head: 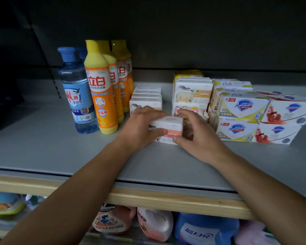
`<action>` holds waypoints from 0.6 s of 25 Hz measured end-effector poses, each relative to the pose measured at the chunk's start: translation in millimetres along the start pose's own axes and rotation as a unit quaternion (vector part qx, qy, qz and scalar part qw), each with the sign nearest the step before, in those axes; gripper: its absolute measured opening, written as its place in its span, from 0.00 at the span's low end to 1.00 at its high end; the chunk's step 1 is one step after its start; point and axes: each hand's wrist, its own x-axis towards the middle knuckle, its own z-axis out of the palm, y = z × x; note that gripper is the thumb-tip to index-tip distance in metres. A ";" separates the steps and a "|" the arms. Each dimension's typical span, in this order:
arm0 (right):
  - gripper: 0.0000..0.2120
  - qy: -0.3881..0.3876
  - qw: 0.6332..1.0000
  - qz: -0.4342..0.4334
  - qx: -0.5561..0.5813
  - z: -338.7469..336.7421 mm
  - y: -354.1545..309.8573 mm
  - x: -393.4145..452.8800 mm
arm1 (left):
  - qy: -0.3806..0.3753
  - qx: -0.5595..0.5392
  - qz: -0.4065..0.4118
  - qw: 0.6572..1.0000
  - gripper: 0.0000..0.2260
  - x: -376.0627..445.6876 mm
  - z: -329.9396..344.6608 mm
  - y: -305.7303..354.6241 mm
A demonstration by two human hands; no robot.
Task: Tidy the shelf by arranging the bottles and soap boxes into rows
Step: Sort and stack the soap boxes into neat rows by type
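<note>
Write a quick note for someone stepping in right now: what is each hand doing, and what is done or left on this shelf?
Both hands hold one white soap box at the shelf front: left hand on its left end, right hand on its right.
Done: yellow bottles and blue bottles in rows at left; Safeguard boxes stacked at right.
Left: place the held box in the row of white boxes behind it.

The left hand point(140, 126) hides the front soap box point(145, 105); lower-shelf jugs point(154, 223) are cut off below.
</note>
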 end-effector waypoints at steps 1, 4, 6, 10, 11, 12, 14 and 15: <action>0.33 -0.002 1.000 0.018 -0.004 0.9 1.4 -0.1 | 0.016 0.025 -0.031 0.999 0.23 1.0 -1.2 -6.3; 0.32 -0.072 0.991 0.042 -0.104 2.7 8.3 -1.7 | 0.067 0.115 -0.089 0.987 0.22 4.6 -2.1 -19.6; 0.31 -0.123 0.979 0.034 -0.156 4.1 8.3 -2.7 | 0.065 0.184 -0.067 0.979 0.22 8.0 3.1 -20.6; 0.29 -0.149 0.974 0.022 -0.172 5.8 7.0 -3.5 | 0.045 0.200 -0.033 0.978 0.21 19.3 8.0 -26.8; 0.29 -0.148 0.974 0.024 -0.170 5.6 7.2 -3.8 | 0.041 0.201 -0.023 0.978 0.21 22.1 8.4 -29.5; 0.28 -0.146 0.974 0.024 -0.171 5.1 7.4 -4.2 | 0.037 0.202 -0.015 0.978 0.21 24.9 8.7 -32.2; 0.28 -0.146 0.973 0.022 -0.178 5.1 7.8 -3.8 | 0.032 0.198 -0.001 0.980 0.21 29.7 9.4 -37.7; 0.28 -0.146 0.973 0.022 -0.179 5.6 8.2 -3.7 | 0.033 0.192 0.006 0.981 0.21 31.1 10.7 -40.3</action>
